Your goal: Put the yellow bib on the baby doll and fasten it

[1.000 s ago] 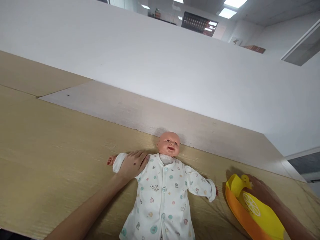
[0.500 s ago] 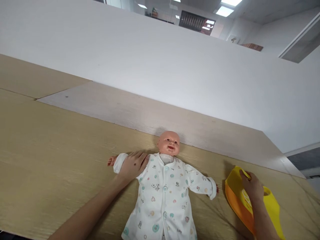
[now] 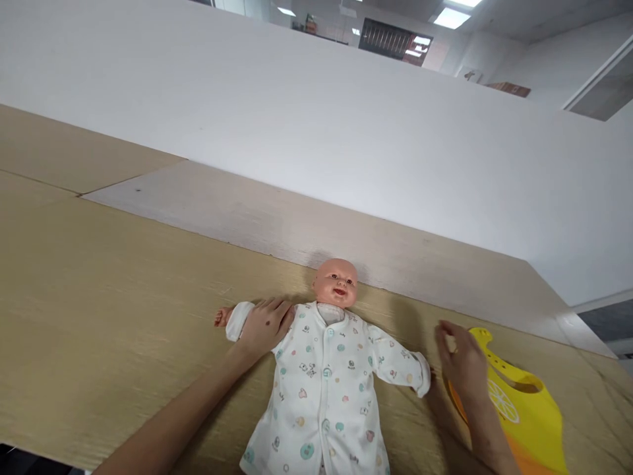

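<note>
Baby doll (image 3: 325,369) lies face up on the wooden bench (image 3: 123,290), both arms spread, wearing a white printed snap-front shirt (image 3: 301,432) with turned-back cuffs. Across the doll's sleeve on the person's left, near its shoulder, the left hand (image 3: 267,324) rests palm down; its underside is hidden, so whether the fingers grip the cloth or merely press cannot be told. On the doll's other side, just past that cuff, the right hand (image 3: 462,359) has its fingers loosely curled, with a gap at the thumb and nothing visible in its grasp. Farther out from the doll on that side lies a yellow-and-orange bib (image 3: 539,422) with a white citrus-slice print and a holed neck strap. The right hand and forearm overlap its near edge in view; contact is unclear.

If the left hand pressed unevenly, the doll could probably roll or its sleeve bunch up. The bib looks flexible, so a careless brush of the right forearm might drag or fold it.

As for containers, whether the bib's lower part forms a pocket cannot be seen. Beyond the doll's head rises a white partition (image 3: 297,119); above it, a brown box (image 3: 512,89) shows, its contents not visible.
</note>
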`<state>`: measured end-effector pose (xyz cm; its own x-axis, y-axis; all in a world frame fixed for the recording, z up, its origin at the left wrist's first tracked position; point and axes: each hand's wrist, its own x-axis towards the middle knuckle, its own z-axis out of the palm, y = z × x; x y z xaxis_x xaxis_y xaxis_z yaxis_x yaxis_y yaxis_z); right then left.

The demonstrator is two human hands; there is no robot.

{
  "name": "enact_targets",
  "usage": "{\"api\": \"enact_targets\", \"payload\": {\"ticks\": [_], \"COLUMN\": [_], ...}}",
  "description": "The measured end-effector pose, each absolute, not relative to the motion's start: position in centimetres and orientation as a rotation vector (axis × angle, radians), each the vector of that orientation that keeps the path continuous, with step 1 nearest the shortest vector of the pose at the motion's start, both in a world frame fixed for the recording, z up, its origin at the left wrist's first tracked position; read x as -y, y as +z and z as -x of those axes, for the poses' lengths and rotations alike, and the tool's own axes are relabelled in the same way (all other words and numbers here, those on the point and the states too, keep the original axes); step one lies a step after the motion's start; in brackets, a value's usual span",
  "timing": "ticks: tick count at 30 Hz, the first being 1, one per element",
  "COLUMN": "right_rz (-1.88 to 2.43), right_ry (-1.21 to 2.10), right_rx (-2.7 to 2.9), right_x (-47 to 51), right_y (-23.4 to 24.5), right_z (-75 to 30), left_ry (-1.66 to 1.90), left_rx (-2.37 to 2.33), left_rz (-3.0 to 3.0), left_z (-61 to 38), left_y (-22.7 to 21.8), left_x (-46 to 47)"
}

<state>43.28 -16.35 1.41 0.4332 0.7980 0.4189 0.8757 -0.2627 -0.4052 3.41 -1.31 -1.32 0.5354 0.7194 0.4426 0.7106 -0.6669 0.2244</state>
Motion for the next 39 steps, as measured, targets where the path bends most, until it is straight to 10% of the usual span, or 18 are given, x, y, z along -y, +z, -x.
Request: {"api": "enact_targets", "payload": {"ticks": [19,39], "right_rz": [1.739,1.724], "right_ry": [0.879,0.779], "right_rx": [1.798,1.768], "right_x": [7.5,-0.3], "right_y": [0.5,0.1], "right_z": [-31.5,-33.5], "left_ry": [0.608,0.537], "left_rx": [-1.170,-1.376], "left_rz": [-2.650,-2.630], "left_z": [-5.9,-9.4], "left_y": [-1.3,-1.5], "left_x": [1.8,-5.6]}}
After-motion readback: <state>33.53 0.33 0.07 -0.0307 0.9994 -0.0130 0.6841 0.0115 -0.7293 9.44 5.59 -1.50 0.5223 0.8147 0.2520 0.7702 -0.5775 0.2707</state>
